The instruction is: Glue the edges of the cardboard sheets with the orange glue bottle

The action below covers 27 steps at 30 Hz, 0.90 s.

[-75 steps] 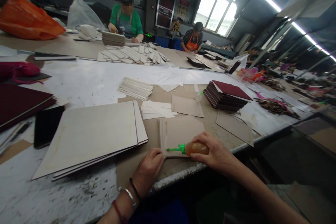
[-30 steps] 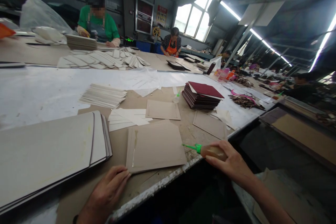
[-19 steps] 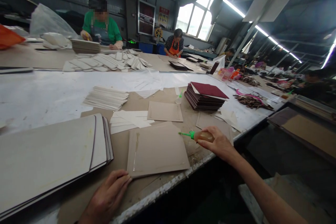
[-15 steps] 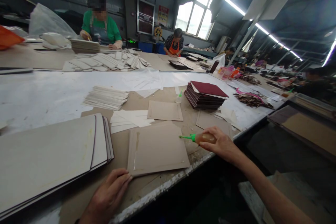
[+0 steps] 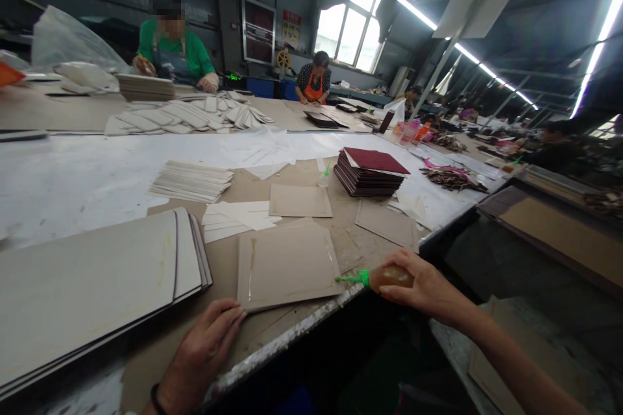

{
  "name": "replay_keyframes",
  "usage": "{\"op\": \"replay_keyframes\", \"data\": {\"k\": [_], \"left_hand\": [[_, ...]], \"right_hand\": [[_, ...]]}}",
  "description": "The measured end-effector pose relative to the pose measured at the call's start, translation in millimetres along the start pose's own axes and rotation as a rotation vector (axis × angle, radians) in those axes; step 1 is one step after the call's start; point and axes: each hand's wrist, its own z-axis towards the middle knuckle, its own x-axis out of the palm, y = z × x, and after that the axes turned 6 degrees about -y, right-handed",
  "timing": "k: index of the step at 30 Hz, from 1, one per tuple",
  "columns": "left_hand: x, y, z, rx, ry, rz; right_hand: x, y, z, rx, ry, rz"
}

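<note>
A square grey-brown cardboard sheet (image 5: 287,266) lies near the table's front edge, with glue lines along its left and right sides. My left hand (image 5: 204,353) lies flat on the table, fingertips pressed on the sheet's near left corner. My right hand (image 5: 428,292) is closed round an amber glue bottle (image 5: 389,277) with a green nozzle. The nozzle tip points left at the sheet's near right corner, just over the table edge.
A stack of large grey boards (image 5: 92,285) lies to the left. Behind the sheet are white paper strips (image 5: 238,214), another cardboard square (image 5: 300,201) and a pile of maroon covers (image 5: 372,172). Two other people (image 5: 170,45) work at the far side.
My right hand drew the glue bottle back along the sheet's right side to its near right corner, leaving a glue line. My left hand stayed on the near left corner.
</note>
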Motion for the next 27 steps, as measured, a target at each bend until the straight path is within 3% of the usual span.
{"op": "replay_keyframes", "data": {"k": [4,7,10,13,18,21,24,27], "left_hand": [[0.6,1.1,-2.3,0.000,-0.004,0.001],[0.4,0.1,-0.8,0.006,-0.007,0.008],[-0.1,-1.9,2.8,0.022,0.012,0.015],[0.3,-1.2,3.6,0.033,-0.018,0.027],[5.7,13.4,-7.3,0.099,0.003,0.066],[10.2,22.4,-15.5,0.122,-0.015,0.061],[12.0,24.3,-20.2,0.095,-0.012,0.041],[10.0,21.9,-22.3,0.024,0.054,0.035]], "right_hand": [[-2.7,-1.8,-12.9,0.045,0.001,0.081],[-2.7,-9.0,-10.1,0.210,-0.090,0.280],[8.0,-19.3,10.2,0.313,-0.259,0.661],[32.9,-29.9,45.2,0.282,-0.337,0.851],[86.1,-43.5,110.3,0.218,-0.448,0.769],[106.3,-49.0,134.6,0.180,-0.512,0.667],[108.8,-53.0,135.2,0.165,-0.506,0.551],[99.3,-51.7,111.8,0.191,-0.476,0.413]]}}
